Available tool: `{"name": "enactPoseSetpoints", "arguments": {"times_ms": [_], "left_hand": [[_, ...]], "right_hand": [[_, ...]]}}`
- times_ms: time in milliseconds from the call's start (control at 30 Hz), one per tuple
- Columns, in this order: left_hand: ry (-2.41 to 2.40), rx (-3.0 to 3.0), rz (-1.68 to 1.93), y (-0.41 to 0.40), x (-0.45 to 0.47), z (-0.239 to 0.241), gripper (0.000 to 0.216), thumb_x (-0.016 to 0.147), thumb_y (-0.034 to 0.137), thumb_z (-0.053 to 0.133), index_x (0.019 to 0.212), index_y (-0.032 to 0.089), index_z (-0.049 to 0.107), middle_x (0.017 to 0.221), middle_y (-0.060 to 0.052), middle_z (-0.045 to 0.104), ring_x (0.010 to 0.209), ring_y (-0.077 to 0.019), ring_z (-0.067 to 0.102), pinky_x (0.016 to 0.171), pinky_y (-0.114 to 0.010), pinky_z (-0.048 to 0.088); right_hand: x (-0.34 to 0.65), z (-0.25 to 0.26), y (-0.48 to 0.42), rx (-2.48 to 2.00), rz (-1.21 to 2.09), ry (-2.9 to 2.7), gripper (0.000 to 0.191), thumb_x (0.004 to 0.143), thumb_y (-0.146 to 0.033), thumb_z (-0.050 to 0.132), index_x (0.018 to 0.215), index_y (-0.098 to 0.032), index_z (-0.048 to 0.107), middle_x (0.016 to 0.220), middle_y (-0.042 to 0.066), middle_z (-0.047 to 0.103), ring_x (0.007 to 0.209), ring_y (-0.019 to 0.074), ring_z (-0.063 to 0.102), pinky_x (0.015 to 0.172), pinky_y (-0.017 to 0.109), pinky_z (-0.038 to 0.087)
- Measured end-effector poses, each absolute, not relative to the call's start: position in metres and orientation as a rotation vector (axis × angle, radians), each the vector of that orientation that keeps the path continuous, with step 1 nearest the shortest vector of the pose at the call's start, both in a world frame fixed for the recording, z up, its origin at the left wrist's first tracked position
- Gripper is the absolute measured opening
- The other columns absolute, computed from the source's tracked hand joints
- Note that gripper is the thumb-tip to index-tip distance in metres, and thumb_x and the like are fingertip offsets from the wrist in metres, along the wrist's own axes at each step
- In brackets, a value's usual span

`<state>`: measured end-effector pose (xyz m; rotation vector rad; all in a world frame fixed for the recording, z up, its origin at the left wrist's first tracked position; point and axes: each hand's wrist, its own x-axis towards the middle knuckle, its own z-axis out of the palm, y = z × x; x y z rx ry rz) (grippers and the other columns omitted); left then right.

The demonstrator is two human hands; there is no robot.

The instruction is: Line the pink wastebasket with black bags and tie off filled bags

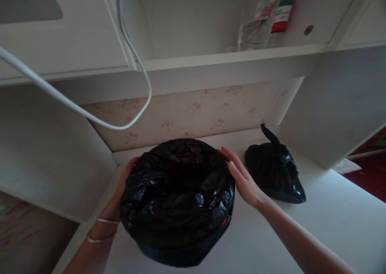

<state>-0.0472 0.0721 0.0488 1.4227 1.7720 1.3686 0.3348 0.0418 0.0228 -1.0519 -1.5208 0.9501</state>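
A round trash bin (177, 225) lined with a black plastic bag fills the middle of the view, its open top tilted toward me. The glossy bag (144, 193) is folded over the rim and sags inside. My left hand (126, 173) grips the bin's left side, its fingers mostly hidden behind it. On the opposite side, my right hand (241, 177) presses against the upper right edge with its fingers along the bin. Right of that hand, a knotted black plastic bag (274, 171) rests on the white desk (337, 213).
A white cable (120, 127) hangs in a loop at upper left. Above the desk runs a white shelf (193, 63) holding clear plastic bottles (256, 29). White side panels (340, 105) flank the desk, with flowered wallpaper (193, 109) behind.
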Motion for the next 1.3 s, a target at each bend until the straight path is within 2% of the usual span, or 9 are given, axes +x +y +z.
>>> {"name": "enactPoseSetpoints", "arguments": {"times_ms": [100, 167, 333, 500, 600, 733, 1000, 1133, 1300], "left_hand": [[1.911, 1.387, 1.537, 0.044, -0.043, 0.062, 0.034, 0.084, 0.052, 0.066, 0.102, 0.023, 0.068, 0.089, -0.005, 0.072, 0.094, -0.0304, 0.07, 0.092, -0.047, 0.055], [1.869, 1.706, 1.614, 0.013, -0.035, 0.071, 0.027, 0.094, 0.047, 0.06, 0.108, 0.026, 0.07, 0.107, -0.006, 0.074, 0.104, -0.0282, 0.069, 0.096, -0.044, 0.053], [1.07, 3.003, 0.859, -0.04, 0.001, 0.089, 0.052, 0.101, 0.058, 0.05, 0.138, 0.025, 0.066, 0.132, -0.009, 0.074, 0.119, -0.031, 0.069, 0.108, -0.049, 0.047], [1.159, 3.051, 0.645, -0.034, 0.005, 0.093, 0.074, 0.088, 0.083, 0.048, 0.1, 0.016, 0.076, 0.088, -0.01, 0.08, 0.077, -0.0294, 0.074, 0.08, -0.048, 0.053], [1.192, 3.039, 0.446, -0.022, -0.012, 0.095, 0.052, 0.085, 0.07, 0.069, 0.088, 0.018, 0.074, 0.079, -0.007, 0.074, 0.075, -0.0284, 0.071, 0.078, -0.047, 0.052], [1.125, 3.045, 0.411, -0.012, -0.032, 0.097, 0.021, 0.081, 0.037, 0.082, 0.08, 0.019, 0.072, 0.076, -0.002, 0.07, 0.077, -0.0237, 0.069, 0.093, -0.047, 0.048], [1.07, 3.165, 0.828, -0.042, 0.005, 0.1, 0.041, 0.088, 0.049, 0.076, 0.118, 0.02, 0.071, 0.112, -0.006, 0.079, 0.108, -0.0298, 0.07, 0.118, -0.055, 0.031], [0.974, 3.155, 0.902, -0.052, 0.032, 0.097, 0.021, 0.1, 0.038, 0.063, 0.1, 0.019, 0.07, 0.091, -0.005, 0.078, 0.083, -0.022, 0.072, 0.088, -0.041, 0.054], [1.025, 3.145, 0.816, -0.052, 0.041, 0.082, 0.037, 0.106, 0.042, 0.051, 0.078, 0.02, 0.063, 0.062, -0.001, 0.065, 0.055, -0.0199, 0.066, 0.052, -0.036, 0.046]], "right_hand": [[0.338, 0.032, 0.013, -0.87, 0.421, -1.939, 0.065, 0.101, -0.056, 0.054, 0.159, -0.033, 0.037, 0.17, 0.012, 0.036, 0.158, 0.0341, 0.03, 0.129, 0.061, 0.019], [0.335, 0.043, 0.0, -0.728, 0.162, -2.191, 0.069, 0.096, -0.055, 0.064, 0.156, -0.03, 0.042, 0.162, 0.015, 0.048, 0.154, 0.0364, 0.037, 0.13, 0.063, 0.011], [0.322, 0.067, -0.006, -0.646, 0.029, -2.435, 0.044, 0.094, -0.053, 0.067, 0.121, -0.019, 0.069, 0.102, 0.008, 0.079, 0.107, 0.0279, 0.073, 0.132, 0.057, 0.007], [0.328, 0.08, 0.008, -0.695, 0.029, -2.552, 0.034, 0.094, -0.049, 0.066, 0.08, -0.019, 0.069, 0.074, 0.004, 0.07, 0.083, 0.0223, 0.07, 0.123, 0.05, 0.034], [0.334, 0.082, 0.02, -0.687, 0.065, -2.578, 0.031, 0.088, -0.048, 0.072, 0.077, -0.019, 0.068, 0.07, 0.002, 0.066, 0.075, 0.0203, 0.066, 0.106, 0.045, 0.049], [0.336, 0.086, 0.026, -0.685, 0.148, -2.595, 0.03, 0.085, -0.048, 0.076, 0.076, -0.02, 0.067, 0.07, 0.001, 0.068, 0.076, 0.0208, 0.066, 0.1, 0.045, 0.049], [0.305, 0.123, -0.026, -0.581, 0.294, -2.654, 0.064, 0.088, -0.064, 0.073, 0.136, -0.023, 0.063, 0.136, 0.01, 0.07, 0.121, 0.0257, 0.066, 0.113, 0.042, 0.042], [0.274, 0.113, -0.037, -0.751, 0.155, -2.814, 0.041, 0.093, -0.049, 0.072, 0.118, -0.016, 0.067, 0.103, 0.01, 0.079, 0.093, 0.0262, 0.074, 0.076, 0.036, 0.052], [0.262, 0.101, -0.028, -0.86, -0.006, -2.947, 0.023, 0.096, -0.036, 0.063, 0.088, -0.017, 0.073, 0.076, 0.009, 0.077, 0.061, 0.0244, 0.071, 0.048, 0.033, 0.029]]}}
